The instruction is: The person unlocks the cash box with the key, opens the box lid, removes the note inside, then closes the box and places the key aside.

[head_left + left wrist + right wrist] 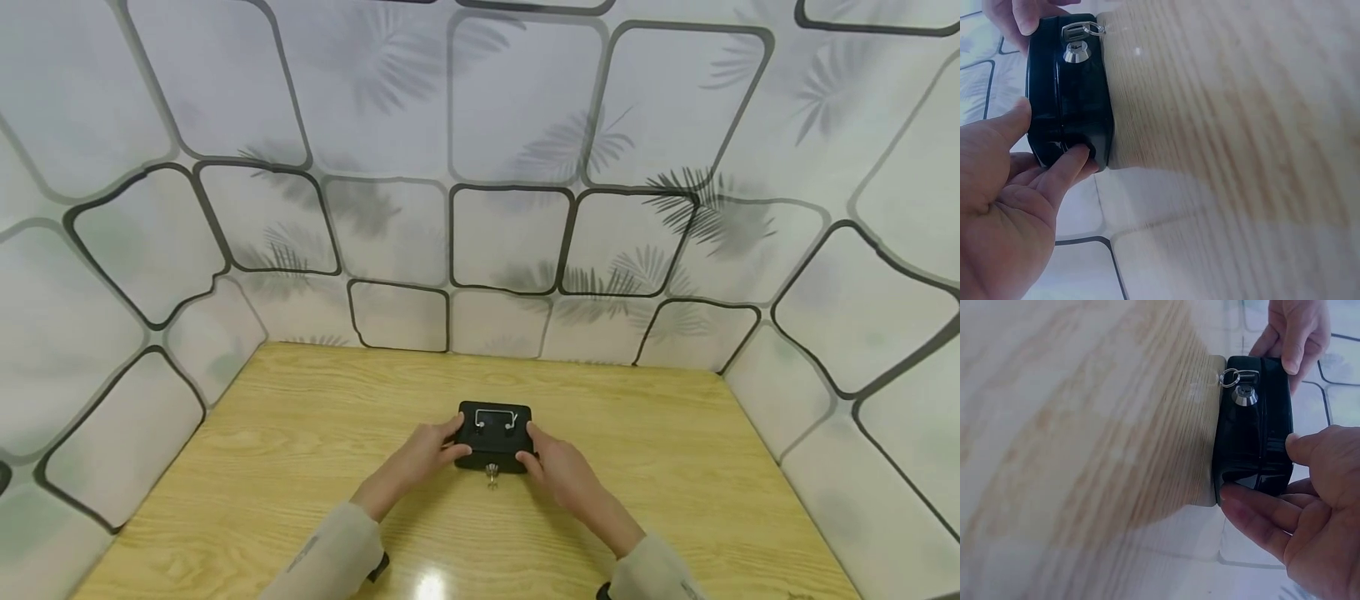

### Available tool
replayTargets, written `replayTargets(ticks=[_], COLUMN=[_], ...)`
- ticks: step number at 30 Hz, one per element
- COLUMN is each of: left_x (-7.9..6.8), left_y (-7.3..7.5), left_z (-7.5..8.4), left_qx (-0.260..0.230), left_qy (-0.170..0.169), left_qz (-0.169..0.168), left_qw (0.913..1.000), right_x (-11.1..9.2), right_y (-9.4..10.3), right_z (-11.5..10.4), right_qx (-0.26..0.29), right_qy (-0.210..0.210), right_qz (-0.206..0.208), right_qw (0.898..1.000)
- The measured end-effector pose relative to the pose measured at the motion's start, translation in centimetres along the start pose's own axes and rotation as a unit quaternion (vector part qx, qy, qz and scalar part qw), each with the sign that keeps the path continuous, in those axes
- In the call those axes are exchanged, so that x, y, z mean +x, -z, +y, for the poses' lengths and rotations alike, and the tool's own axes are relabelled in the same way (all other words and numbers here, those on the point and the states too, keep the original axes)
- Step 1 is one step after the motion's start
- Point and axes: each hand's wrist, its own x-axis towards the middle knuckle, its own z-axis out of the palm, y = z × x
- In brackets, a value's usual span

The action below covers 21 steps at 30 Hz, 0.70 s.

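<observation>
A small black cash box (495, 440) sits on the wooden table, with a folding metal handle (497, 413) on its lid. Its lid looks closed. On the front is a silver lock (1077, 52) with a key and ring (1230, 377) hanging from it. My left hand (424, 454) holds the box's left end, thumb against the lid edge and other fingers at the side. The right hand (561, 473) grips the opposite end in much the same way. Some fingertips are hidden behind the box in the wrist views.
The light wooden table (337, 400) extends around the box on all sides. White walls (510, 242) with a dark rounded-grid and leaf pattern enclose it at the back, left and right. A bright reflection shows near the front edge.
</observation>
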Motion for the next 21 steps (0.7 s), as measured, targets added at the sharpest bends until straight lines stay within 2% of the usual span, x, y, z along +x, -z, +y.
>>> replayTargets(ticks=[13,21], left_x=[-1.1,-1.2], left_y=[0.1,0.2], left_z=[0.5,0.8], left_qx=[-0.008,-0.023], left_qy=[0.011,0.024], left_qz=[0.000,-0.005], left_qw=[0.9999,0.9994], right_x=[-0.7,-0.8], right_y=[-0.1,0.1], right_z=[-0.7,-1.2], right_qx=[-0.003,0.063], right_qy=[0.001,-0.052], right_qz=[0.008,-0.001], right_qw=[1.000,0.997])
